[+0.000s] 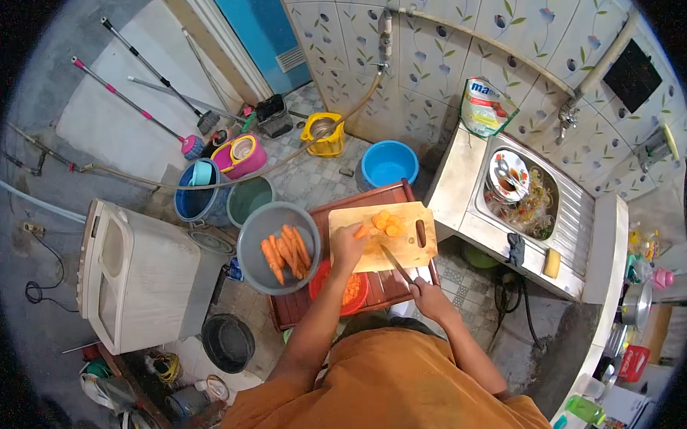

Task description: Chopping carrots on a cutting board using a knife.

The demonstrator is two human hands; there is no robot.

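Note:
My left hand grips a piece of carrot over the left part of a wooden cutting board. In my right hand is the handle of a kitchen knife, its blade pointing up and left across the board's lower edge. Several round carrot slices lie in a pile beside the board's handle slot. Left of the board, a grey basin holds several whole carrots. Partly hidden under my left arm, a red bowl contains chopped carrot.
The board rests on a low reddish-brown wooden table. Beyond it stands a blue basin. At right, a steel sink holds dishes. A white washing machine stands at left, and a hose crosses the far side.

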